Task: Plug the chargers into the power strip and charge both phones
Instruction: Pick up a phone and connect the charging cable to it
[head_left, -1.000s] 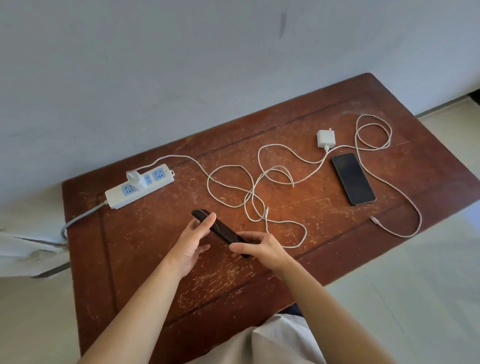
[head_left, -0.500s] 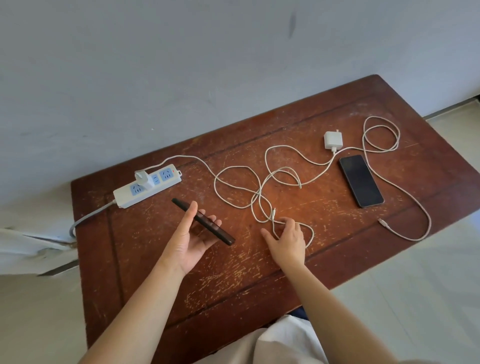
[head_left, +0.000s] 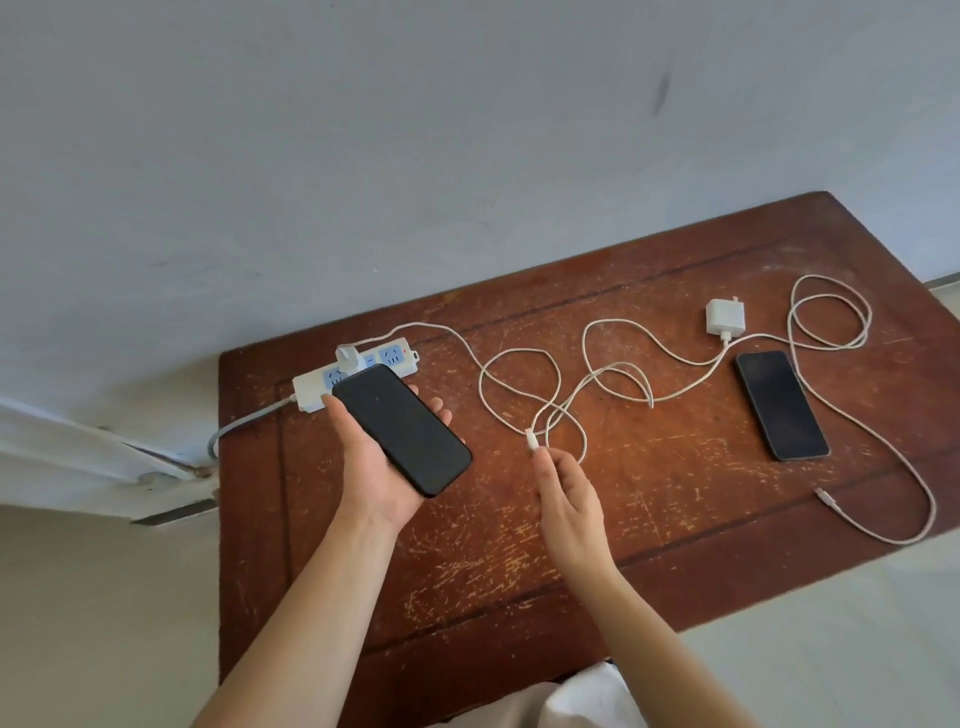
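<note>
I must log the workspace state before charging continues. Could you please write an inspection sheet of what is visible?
Surface: wooden table, scratched and worn.
Job's things: power strip with one charger plugged in; second charger lying unplugged; one phone in hand, second phone on the table.
Clutter: nothing seen.
Grippers: left hand holds the phone; right hand pinches a cable connector.
Cables: two white cables, looped and crossing; the other connector lies free.
Surroundings: grey wall, pale floor.
</note>
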